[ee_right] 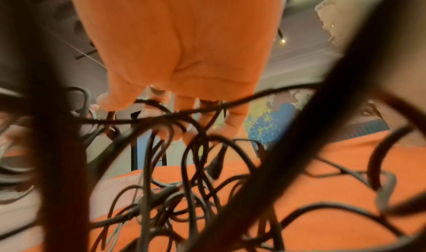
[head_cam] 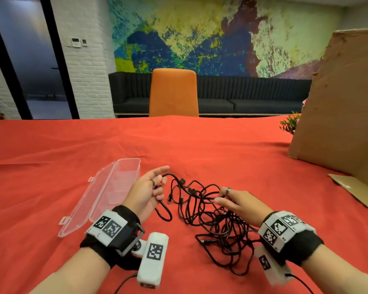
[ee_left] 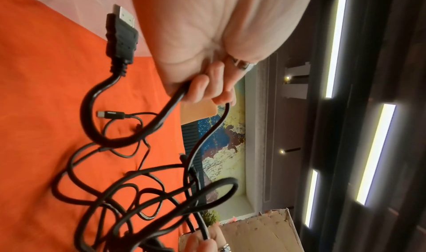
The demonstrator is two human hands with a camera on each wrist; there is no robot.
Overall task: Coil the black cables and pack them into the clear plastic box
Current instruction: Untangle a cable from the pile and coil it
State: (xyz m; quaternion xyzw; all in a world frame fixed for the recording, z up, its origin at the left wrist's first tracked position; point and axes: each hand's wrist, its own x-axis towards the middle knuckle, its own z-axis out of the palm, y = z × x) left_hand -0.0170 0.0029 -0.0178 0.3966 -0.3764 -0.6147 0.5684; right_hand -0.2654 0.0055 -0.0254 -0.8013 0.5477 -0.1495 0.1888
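A tangle of black cables (head_cam: 210,221) lies on the red tablecloth (head_cam: 200,145) between my hands. My left hand (head_cam: 157,185) is raised slightly above the cloth and grips one thick black cable (ee_left: 147,128) in its curled fingers (ee_left: 202,88). That cable's flat plug (ee_left: 121,35) hangs free beside my palm. My right hand (head_cam: 221,197) pinches a strand at the top of the tangle (ee_right: 184,164). In the right wrist view, blurred cables cover most of the fingers. The clear plastic box (head_cam: 128,159) lies open just left of my left hand, its lid (head_cam: 83,209) folded out to the left.
A large brown cardboard sheet (head_cam: 338,102) stands at the table's right edge, with a flat cardboard piece (head_cam: 355,192) lying before it. A small plant (head_cam: 289,124) shows behind it. An orange chair (head_cam: 173,92) stands at the far side.
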